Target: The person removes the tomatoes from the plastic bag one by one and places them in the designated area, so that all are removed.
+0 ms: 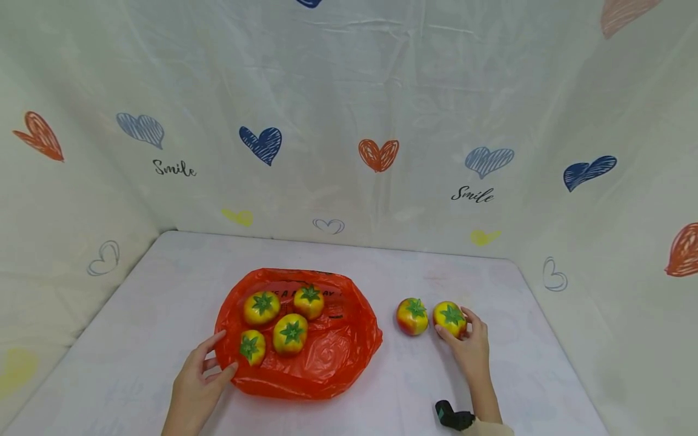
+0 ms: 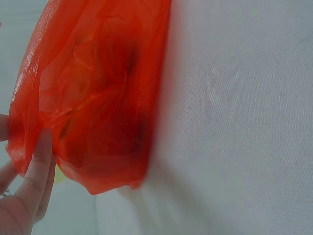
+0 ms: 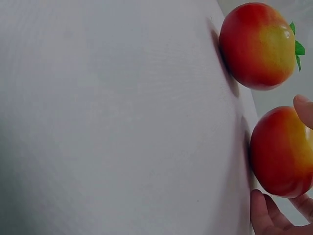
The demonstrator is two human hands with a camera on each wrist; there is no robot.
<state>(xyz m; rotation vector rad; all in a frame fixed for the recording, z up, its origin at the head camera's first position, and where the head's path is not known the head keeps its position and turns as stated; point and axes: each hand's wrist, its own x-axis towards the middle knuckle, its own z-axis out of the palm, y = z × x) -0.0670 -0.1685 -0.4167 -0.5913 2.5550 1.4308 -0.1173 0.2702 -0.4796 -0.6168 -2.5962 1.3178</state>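
One fruit [image 1: 444, 313] gripped in the right hand [image 1: 473, 346], one red bag [image 1: 294, 387] pinched by the left hand [image 1: 199, 376].
Right thumb and fingers close round the fruit's sides, its green leaf cap facing up; its underside is close to the table [image 1: 392, 387], but whether it touches cannot be told. Just left of it sits a second fruit [image 1: 409, 319], a small gap between them. Left thumb and fingers hold the bag's rim at its left side. Inside, four more fruits [image 1: 283, 344] lie toward the left, dark printing beside them. At the right wrist are a black device [image 1: 454, 416] and pale sleeve [image 1: 488, 429]. Beyond the table hangs pale cloth [image 1: 327, 91] printed with hearts and "Smile".
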